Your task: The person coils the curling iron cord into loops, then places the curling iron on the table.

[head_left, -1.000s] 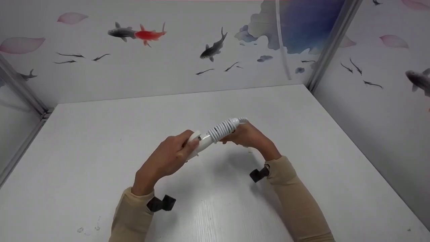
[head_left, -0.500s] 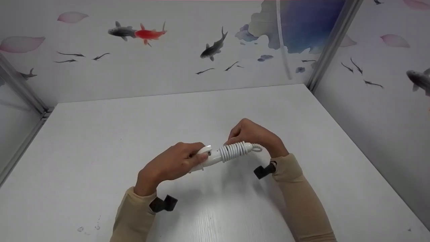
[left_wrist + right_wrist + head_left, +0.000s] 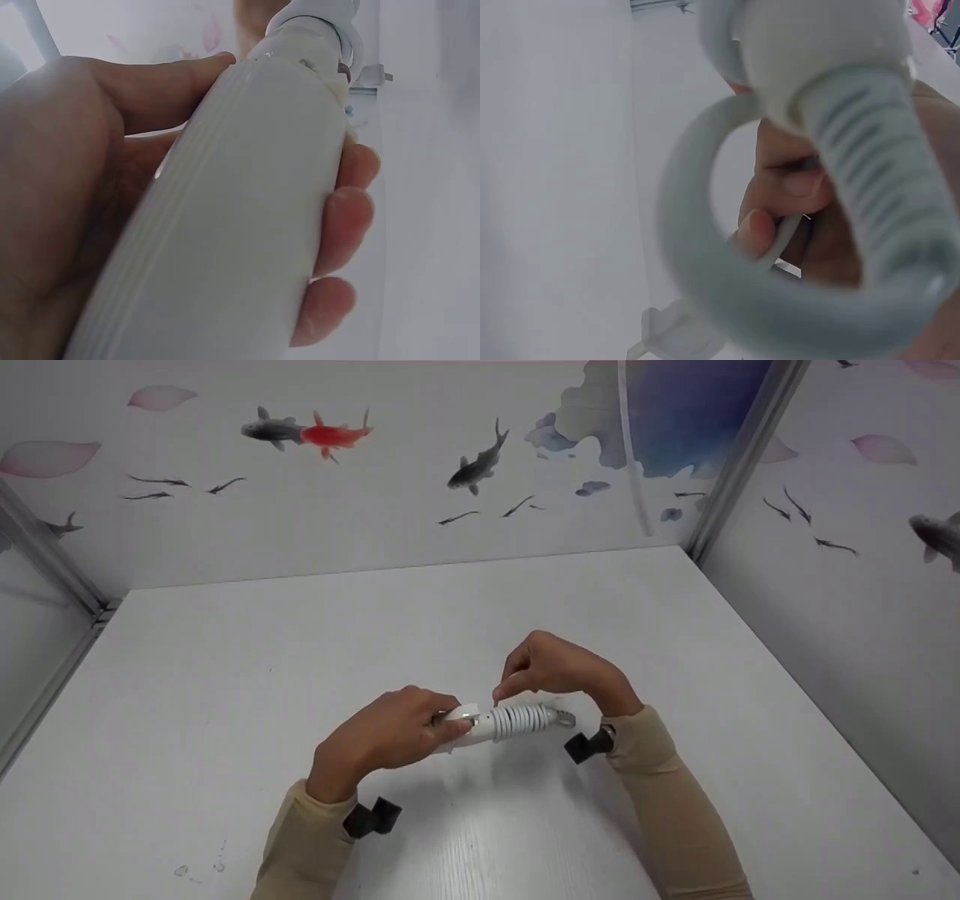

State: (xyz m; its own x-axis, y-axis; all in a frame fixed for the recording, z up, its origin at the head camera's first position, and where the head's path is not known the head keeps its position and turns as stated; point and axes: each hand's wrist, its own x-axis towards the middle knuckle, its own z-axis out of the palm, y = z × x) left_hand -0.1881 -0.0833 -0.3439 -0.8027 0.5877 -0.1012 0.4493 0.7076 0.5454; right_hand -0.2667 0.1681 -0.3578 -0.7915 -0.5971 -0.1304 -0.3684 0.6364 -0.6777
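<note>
A white hair-styling iron (image 3: 484, 727) with a small raised lever (image 3: 463, 710) is held just over the table, nearly level. My left hand (image 3: 390, 727) grips its body, thumb along one side and fingers curled round the other in the left wrist view. The white power cord (image 3: 523, 721) is wound in several turns round the iron's right part. Above these turns, my right hand (image 3: 559, 664) pinches the cord's free end, seen between its curled fingers in the right wrist view. The plug (image 3: 679, 334) hangs beyond those fingers. Close to that camera bends a ribbed strain relief (image 3: 877, 165) with a cord loop.
A white table (image 3: 262, 660) lies beneath both hands. Panels printed with fish (image 3: 480, 465) and petals stand at the back and sides, joined by metal posts (image 3: 742, 457). Each sleeve cuff carries a black wrist camera (image 3: 589, 745).
The iron has come lower and closer and turned from steeply tilted to nearly level. My right hand has moved from behind the iron's end to above the cord turns.
</note>
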